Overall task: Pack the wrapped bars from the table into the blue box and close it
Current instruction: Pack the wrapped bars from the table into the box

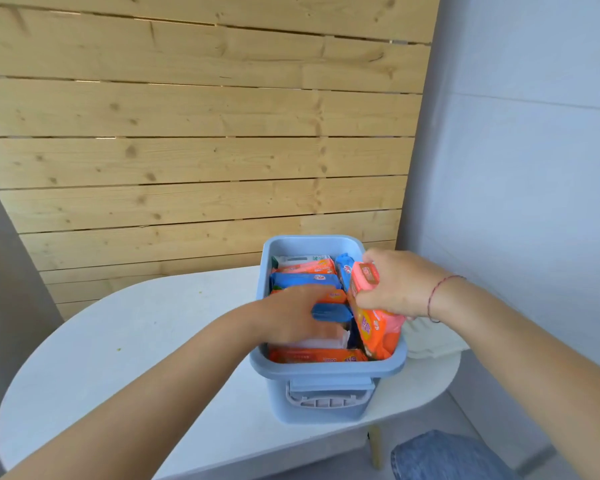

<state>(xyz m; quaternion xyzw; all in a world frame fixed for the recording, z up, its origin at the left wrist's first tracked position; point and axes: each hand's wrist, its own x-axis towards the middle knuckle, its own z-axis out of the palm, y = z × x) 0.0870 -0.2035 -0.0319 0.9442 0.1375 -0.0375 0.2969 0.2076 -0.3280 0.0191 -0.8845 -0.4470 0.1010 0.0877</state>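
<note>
The blue box [326, 370] stands open on the right part of the white table [136, 341], with a grey latch handle on its near wall. Several wrapped bars in orange, blue and white wrappers fill it. My left hand [291, 315] reaches into the box and lies flat on the bars, its fingers over a blue bar [331, 313] and a white one. My right hand [395, 289] grips a pink and orange wrapped bar [373, 317], held on edge and tilted along the box's right inner wall.
A folded whitish cloth [430, 341] lies on the table just right of the box. A wooden plank wall [187, 133] rises behind the table and a pale wall stands at the right. My knee in jeans [444, 455] shows below the table's edge.
</note>
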